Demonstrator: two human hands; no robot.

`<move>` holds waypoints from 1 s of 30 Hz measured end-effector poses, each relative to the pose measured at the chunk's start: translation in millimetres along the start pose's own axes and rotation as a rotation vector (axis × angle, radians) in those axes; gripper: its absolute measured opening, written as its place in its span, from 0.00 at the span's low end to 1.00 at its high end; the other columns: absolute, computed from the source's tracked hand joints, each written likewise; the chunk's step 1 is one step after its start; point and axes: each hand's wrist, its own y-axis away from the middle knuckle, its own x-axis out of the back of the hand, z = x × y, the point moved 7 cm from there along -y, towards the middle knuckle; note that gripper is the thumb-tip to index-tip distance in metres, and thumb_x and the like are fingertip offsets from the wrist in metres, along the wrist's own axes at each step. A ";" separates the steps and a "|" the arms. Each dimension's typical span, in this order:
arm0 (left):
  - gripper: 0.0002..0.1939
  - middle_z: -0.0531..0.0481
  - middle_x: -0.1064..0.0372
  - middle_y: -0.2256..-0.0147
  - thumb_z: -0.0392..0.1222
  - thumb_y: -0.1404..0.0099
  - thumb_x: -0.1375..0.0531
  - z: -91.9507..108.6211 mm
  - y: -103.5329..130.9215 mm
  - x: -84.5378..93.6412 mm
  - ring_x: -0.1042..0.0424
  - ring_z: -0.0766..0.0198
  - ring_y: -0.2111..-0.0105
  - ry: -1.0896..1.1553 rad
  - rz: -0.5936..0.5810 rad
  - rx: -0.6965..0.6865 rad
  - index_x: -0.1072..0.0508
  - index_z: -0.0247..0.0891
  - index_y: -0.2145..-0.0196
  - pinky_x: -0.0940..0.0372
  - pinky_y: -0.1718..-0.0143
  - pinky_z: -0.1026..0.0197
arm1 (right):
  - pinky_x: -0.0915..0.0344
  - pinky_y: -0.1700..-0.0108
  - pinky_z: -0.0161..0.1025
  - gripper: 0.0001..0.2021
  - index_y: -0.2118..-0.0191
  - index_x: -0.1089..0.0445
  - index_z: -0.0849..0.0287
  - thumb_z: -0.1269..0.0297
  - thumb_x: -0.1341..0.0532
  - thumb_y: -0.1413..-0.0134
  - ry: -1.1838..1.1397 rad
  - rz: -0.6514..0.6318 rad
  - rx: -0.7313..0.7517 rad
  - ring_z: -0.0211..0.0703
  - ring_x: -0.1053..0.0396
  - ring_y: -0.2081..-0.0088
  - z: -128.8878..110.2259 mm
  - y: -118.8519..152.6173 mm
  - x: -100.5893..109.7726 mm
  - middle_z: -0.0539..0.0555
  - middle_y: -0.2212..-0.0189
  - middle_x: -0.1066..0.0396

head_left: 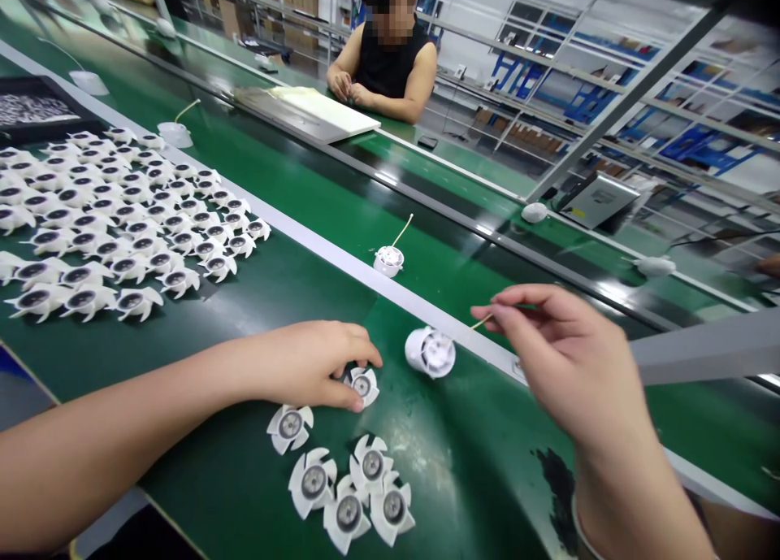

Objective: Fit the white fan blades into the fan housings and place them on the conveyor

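Observation:
My left hand (329, 361) has its thumb and fingers closed round a white fan wheel (364, 386) at the table's middle. Several more fan wheels (349, 513) lie just below it, nearer to me. With thumb and forefinger my right hand (548, 340) pinches the end of a thin yellowish wire. That wire leads to a white round housing (430, 352), which is tilted beside the pale rail (329, 259). Another white housing (388, 261) with its wire standing up sits beyond the rail.
Many fan wheels (127, 214) stand in rows at the left, beside a black tray (45, 109). More housings (175, 134) sit along the green belt (292, 178). Across it a person (393, 64) sits behind a white board (329, 111). A grey metal post reaches in from the right.

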 end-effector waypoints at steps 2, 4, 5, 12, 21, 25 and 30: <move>0.24 0.53 0.31 0.52 0.50 0.38 0.33 -0.5 -0.7 1.0 0.28 0.65 0.66 -0.004 0.012 -0.003 0.29 0.48 0.45 0.37 0.68 0.64 | 0.30 0.62 0.37 0.05 0.64 0.28 0.55 0.60 0.39 0.40 0.063 -0.168 0.079 0.41 0.25 0.64 -12.3 4.5 -15.5 0.51 0.66 0.24; 0.24 0.54 0.31 0.54 0.50 0.39 0.33 -1.0 -1.8 1.5 0.29 0.65 0.67 -0.017 0.030 -0.012 0.29 0.48 0.46 0.37 0.68 0.63 | 0.31 0.60 0.38 0.06 0.62 0.28 0.54 0.60 0.40 0.40 0.157 -0.311 0.141 0.42 0.26 0.61 -16.7 12.3 -26.5 0.52 0.62 0.25; 0.23 0.54 0.32 0.54 0.49 0.39 0.33 -1.4 -2.6 1.3 0.29 0.66 0.67 -0.023 0.041 -0.020 0.29 0.47 0.46 0.37 0.67 0.63 | 0.31 0.59 0.39 0.08 0.58 0.28 0.53 0.59 0.39 0.41 0.207 -0.369 0.146 0.44 0.27 0.59 -15.3 17.5 -30.7 0.53 0.59 0.26; 0.20 0.53 0.33 0.56 0.47 0.37 0.34 -8.1 -10.4 -0.2 0.30 0.67 0.66 0.101 0.193 -0.054 0.28 0.44 0.49 0.36 0.66 0.64 | 0.32 0.58 0.45 0.26 0.51 0.34 0.56 0.69 0.29 0.58 0.601 -0.648 -0.005 0.51 0.30 0.56 8.3 48.6 -64.3 0.57 0.52 0.32; 0.20 0.50 0.29 0.61 0.52 0.34 0.40 -25.7 -10.6 13.7 0.30 0.63 0.66 0.377 0.257 0.113 0.29 0.39 0.49 0.35 0.66 0.63 | 0.34 0.55 0.44 0.18 0.56 0.35 0.56 0.70 0.31 0.53 0.474 -0.604 0.157 0.48 0.31 0.57 -7.9 37.2 -83.1 0.55 0.53 0.32; 0.16 0.52 0.29 0.65 0.50 0.32 0.43 -31.1 -15.3 7.7 0.33 0.65 0.70 0.481 0.222 0.119 0.29 0.38 0.52 0.39 0.69 0.64 | 0.34 0.49 0.46 0.10 0.59 0.33 0.57 0.73 0.35 0.47 0.401 -0.625 0.255 0.50 0.32 0.50 -11.5 42.2 -103.4 0.58 0.45 0.36; 0.17 0.51 0.28 0.62 0.51 0.32 0.43 -32.9 -11.7 19.1 0.31 0.63 0.65 0.369 0.246 0.116 0.27 0.40 0.51 0.38 0.65 0.63 | 0.31 0.53 0.44 0.04 0.63 0.32 0.57 0.72 0.37 0.45 0.338 -0.553 0.280 0.46 0.29 0.57 -11.4 36.7 -101.5 0.56 0.52 0.30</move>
